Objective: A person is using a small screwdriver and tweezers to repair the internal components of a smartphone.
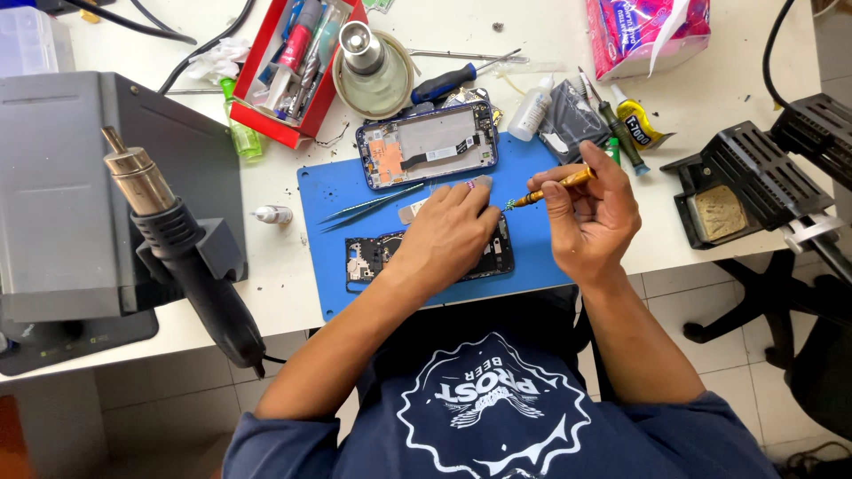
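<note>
My left hand (pixel 446 232) rests flat on a black phone frame part (pixel 366 257) lying on the blue work mat (pixel 337 191), fingers spread and pressing it down. My right hand (pixel 590 213) grips a small yellow-handled screwdriver (pixel 555 187), its tip pointing left toward the fingertips of my left hand. Above them on the mat lies an opened phone (pixel 428 144), its inside facing up. A pair of tweezers (pixel 368 208) lies on the mat left of my left hand.
A hot-air gun (pixel 182 239) stands in its holder by a grey station (pixel 62 186) at the left. A red tool tray (pixel 297 62), a round dish, a blue-handled screwdriver (pixel 453 82), glue bottles, a tissue pack (pixel 643 31) and a black soldering stand (pixel 737 186) surround the mat.
</note>
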